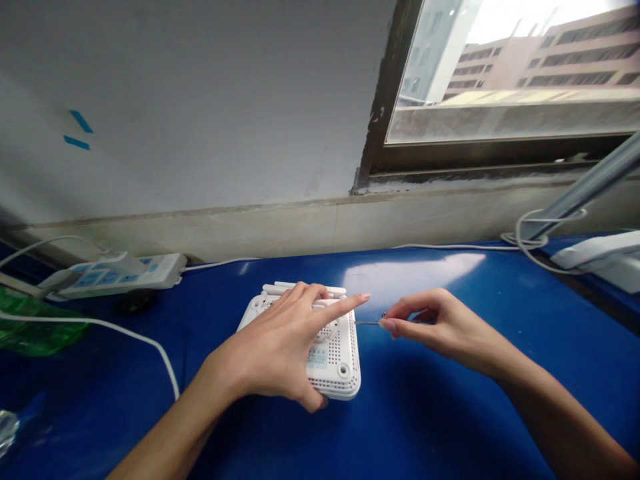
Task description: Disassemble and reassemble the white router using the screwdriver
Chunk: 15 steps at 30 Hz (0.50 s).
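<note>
White plastic router lies underside up on a blue tabletop in the head view, mid-table, antennas folded along its far edge; it should handle as light and stiff, best held by its vented sides. Left hand rests on it, fingers spread; right hand, just right, pinches a thin metal pin between thumb and forefinger.

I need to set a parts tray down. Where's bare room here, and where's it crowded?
Bare blue desktop lies between the white router, the right hand and the back cable. Another patch lies in front of the router, beside the right forearm. Left is crowded: power strip, green plastic, white cable.
</note>
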Motion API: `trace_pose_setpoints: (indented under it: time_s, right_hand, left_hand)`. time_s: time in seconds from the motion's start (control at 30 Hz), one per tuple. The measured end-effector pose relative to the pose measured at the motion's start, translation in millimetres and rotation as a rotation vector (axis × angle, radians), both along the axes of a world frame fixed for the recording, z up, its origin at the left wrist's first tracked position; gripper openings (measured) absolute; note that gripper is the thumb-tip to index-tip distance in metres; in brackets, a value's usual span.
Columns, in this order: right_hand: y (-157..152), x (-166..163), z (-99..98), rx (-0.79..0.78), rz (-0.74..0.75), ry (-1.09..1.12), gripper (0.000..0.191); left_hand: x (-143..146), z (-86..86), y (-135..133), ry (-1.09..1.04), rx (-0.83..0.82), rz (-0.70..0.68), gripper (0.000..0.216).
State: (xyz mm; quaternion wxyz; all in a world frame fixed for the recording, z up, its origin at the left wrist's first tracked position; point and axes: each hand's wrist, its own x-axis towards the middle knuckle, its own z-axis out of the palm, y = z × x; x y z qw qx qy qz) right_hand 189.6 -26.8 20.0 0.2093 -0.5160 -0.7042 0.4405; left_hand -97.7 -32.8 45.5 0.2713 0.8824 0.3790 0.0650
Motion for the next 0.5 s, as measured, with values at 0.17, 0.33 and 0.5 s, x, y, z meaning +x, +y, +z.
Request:
trace_pose_setpoints:
  time_s: [0.17,0.33,0.5]
  right_hand:
    - [-0.5,-1.5,-1.4,0.017,0.005,-0.028,0.029]
    - [-2.8,-0.9,-2.7,-0.004,0.042,-0.071,0.028]
    - [-5.4,-6.1,-2.0,-0.021,-0.009,-0.014,0.031]
  left_hand:
    - [-1.0,-1.4,-1.2,0.013,-0.008,-0.015,0.139]
    - [0.8,-2.3,-1.4,0.036,-0.013,-0.03,0.14]
    - [0.5,0.8,-0.3,0.042,0.011,-0.014,0.138]
